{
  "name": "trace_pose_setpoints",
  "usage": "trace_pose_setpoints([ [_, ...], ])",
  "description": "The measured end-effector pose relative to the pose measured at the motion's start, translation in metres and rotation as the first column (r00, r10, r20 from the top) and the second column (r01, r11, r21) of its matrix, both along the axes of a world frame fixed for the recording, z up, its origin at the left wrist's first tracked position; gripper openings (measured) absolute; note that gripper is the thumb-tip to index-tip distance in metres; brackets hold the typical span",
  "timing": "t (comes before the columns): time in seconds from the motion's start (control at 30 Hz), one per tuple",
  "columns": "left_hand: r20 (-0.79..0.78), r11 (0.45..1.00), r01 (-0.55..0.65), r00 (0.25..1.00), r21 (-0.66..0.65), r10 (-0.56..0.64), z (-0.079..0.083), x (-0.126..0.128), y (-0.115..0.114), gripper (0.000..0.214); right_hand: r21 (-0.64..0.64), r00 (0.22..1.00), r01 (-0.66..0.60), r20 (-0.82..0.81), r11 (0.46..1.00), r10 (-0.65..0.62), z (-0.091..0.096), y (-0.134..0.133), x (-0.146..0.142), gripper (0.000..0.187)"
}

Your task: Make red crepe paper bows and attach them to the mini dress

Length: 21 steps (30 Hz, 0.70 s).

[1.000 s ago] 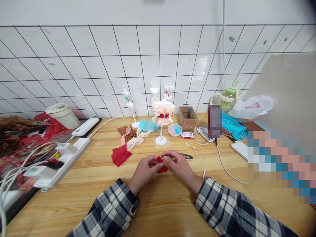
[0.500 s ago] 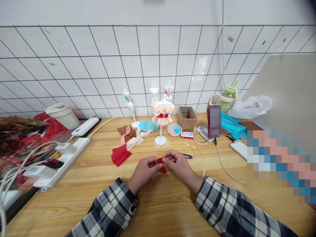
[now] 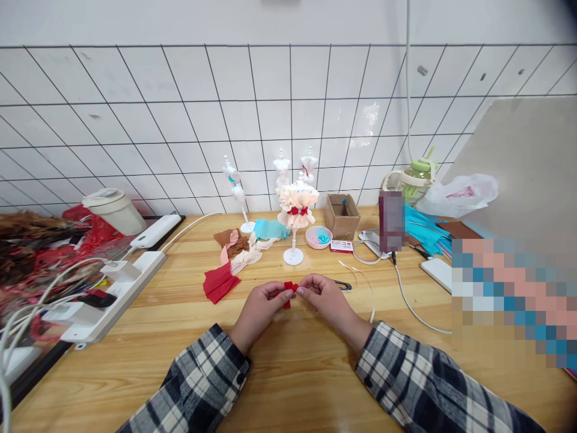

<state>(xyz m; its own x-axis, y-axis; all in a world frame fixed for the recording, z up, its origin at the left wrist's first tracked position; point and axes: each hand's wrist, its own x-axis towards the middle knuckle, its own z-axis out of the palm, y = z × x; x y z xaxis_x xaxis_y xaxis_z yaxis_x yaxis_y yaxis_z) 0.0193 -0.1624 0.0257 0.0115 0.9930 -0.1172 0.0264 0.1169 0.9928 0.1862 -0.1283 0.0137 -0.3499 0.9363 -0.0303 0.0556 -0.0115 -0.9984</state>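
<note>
My left hand [image 3: 259, 308] and my right hand [image 3: 325, 297] meet over the wooden table [image 3: 288, 373], both pinching a small bunched piece of red crepe paper [image 3: 289, 289] between fingertips. A larger pleated red paper piece [image 3: 219, 280] lies to the left. Behind stands a small white mannequin stand [image 3: 295, 219] wearing a cream ruffled paper dress with a red bow. Dark scissors [image 3: 342, 285] lie just beyond my right hand.
Brown, pink and teal paper scraps [image 3: 246, 240], a pink dish [image 3: 318, 237], a small cardboard box [image 3: 342, 215], more mini mannequins [image 3: 237, 189], a white power strip [image 3: 115, 288] with cables, a phone, a green bottle [image 3: 417, 177], and a white cable [image 3: 408, 304] surround the work spot.
The red paper has been gathered into a smaller bunch; both hands shifted slightly left and closer together, fingertips now pinching it tightly.
</note>
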Motion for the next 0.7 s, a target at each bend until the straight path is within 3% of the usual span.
trace_pose_setpoints([
  [0.17, 0.121, 0.999, -0.053, 0.991, 0.009, 0.052, -0.005, -0.002, 0.001, 0.025, -0.020, 0.999, 0.011, 0.042, 1.000, -0.010, -0.001, -0.005, -0.005, 0.022],
  [0.37, 0.203, 0.997, -0.075, 0.976, -0.011, 0.075, -0.010, -0.005, 0.002, 0.025, -0.034, 0.996, -0.093, 0.010, 0.995, 0.093, 0.000, -0.010, -0.010, 0.020],
  [0.5, 0.088, 0.999, -0.038, 0.995, -0.011, 0.039, -0.005, -0.003, 0.001, 0.028, 0.016, 0.999, -0.043, -0.006, 0.999, 0.043, 0.001, -0.008, -0.004, 0.023],
  [0.6, -0.047, 0.998, 0.062, 0.997, -0.002, -0.062, -0.001, 0.001, -0.001, 0.027, 0.179, 0.998, -0.031, 0.061, 0.983, 0.021, 0.002, -0.006, 0.000, 0.037],
  [0.7, -0.144, 0.986, 0.169, 0.975, 0.002, -0.167, 0.002, 0.006, -0.005, 0.026, 0.305, 0.985, -0.057, 0.175, 0.951, 0.003, 0.003, -0.005, 0.001, 0.019],
])
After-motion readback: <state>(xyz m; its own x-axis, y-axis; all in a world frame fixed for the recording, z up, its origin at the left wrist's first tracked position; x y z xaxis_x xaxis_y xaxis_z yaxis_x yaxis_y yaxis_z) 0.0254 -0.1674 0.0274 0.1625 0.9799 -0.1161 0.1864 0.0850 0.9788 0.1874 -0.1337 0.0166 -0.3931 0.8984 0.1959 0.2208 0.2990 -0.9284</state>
